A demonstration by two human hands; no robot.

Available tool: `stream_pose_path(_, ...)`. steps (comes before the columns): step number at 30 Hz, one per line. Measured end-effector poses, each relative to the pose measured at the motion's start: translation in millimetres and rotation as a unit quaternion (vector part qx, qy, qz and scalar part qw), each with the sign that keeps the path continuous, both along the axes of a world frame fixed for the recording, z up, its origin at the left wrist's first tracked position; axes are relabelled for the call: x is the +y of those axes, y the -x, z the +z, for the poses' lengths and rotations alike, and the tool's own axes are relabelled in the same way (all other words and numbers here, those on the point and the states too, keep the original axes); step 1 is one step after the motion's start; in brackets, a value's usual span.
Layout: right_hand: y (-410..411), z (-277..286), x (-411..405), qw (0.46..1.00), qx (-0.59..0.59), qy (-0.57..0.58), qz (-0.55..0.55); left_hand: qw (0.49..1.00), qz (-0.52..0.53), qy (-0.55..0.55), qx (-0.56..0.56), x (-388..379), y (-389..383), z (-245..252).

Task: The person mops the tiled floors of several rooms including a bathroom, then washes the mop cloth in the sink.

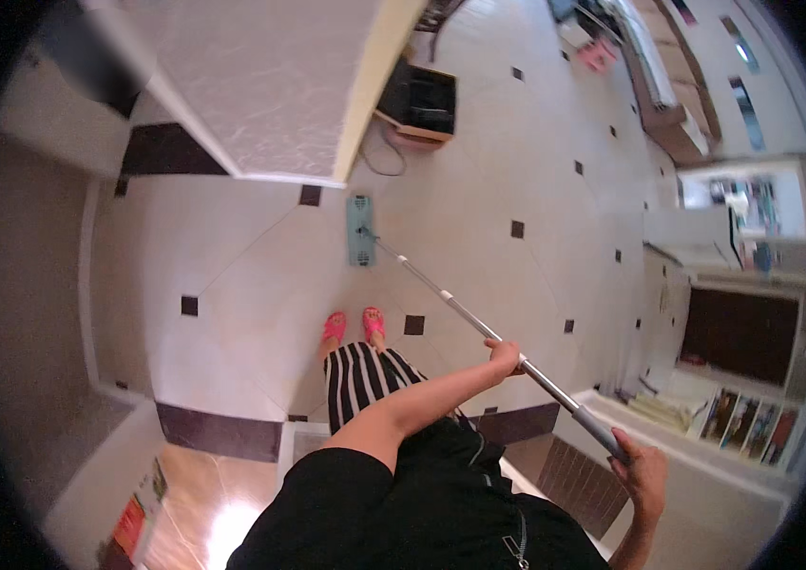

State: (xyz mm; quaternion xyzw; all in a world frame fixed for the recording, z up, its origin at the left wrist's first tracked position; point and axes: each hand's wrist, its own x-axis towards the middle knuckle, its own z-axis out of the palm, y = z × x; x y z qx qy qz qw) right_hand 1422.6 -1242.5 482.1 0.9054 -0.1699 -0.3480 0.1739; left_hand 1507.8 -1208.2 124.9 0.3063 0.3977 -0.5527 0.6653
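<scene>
A flat mop with a telescopic metal handle (471,318) slants across the view from the floor up to my right side. My left hand (506,358) reaches across my body and grips the middle of the pole. Around the grey grip at the pole's upper end, my right hand (638,474) is closed. The teal mop head (360,231) lies flat on the pale tiled floor (260,242), just ahead of my feet in pink sandals (373,322). Its far end is close to the corner of a wall.
The patterned wall (260,85) ends in a pale edge ahead. Beyond it a black box-shaped item (431,100) stands on the floor beside a loose cable (383,171). A pink stool (597,55) and a sofa (677,107) are at the far right. Doorways lie behind me.
</scene>
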Motion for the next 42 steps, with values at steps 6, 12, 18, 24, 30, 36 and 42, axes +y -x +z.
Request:
stream_pose_path(6, 18.5, -8.4, 20.5, 0.987, 0.049, 0.047, -0.143, 0.994, -0.069, 0.086, -0.012, -35.9, 19.3, -18.7)
stream_pose_path(12, 102.6, -46.1, -28.5, 0.814, 0.107, -0.305, -0.483, 0.987, -0.160, -0.001, -0.019, -9.7, 65.6, -27.9)
stream_pose_path(18, 140.9, -71.6, -27.3, 0.369, -0.041, -0.500, -0.783, 0.969, -0.226, -0.089, -0.052, -21.3, 75.8, -31.1)
stream_pose_path(24, 122.1, -62.2, -51.9, 0.372, -0.084, -0.474, -0.794, 0.964, -0.243, -0.109, -0.021, -46.8, 58.7, -24.3)
stream_pose_path(30, 71.3, -33.0, -96.3, 0.442, -0.069, -0.442, -0.777, 0.966, -0.232, -0.112, 0.029, -79.2, 26.0, -15.1)
stream_pose_path(36, 46.5, -12.8, -134.8, 0.612, -0.035, -0.379, -0.693, 0.965, -0.222, -0.097, 0.102, -112.8, 4.3, -2.1)
stream_pose_path(42, -28.9, -13.2, -249.3, 0.930, -0.014, -0.088, -0.357, 0.977, -0.133, -0.093, 0.142, -209.7, -16.6, -25.3)
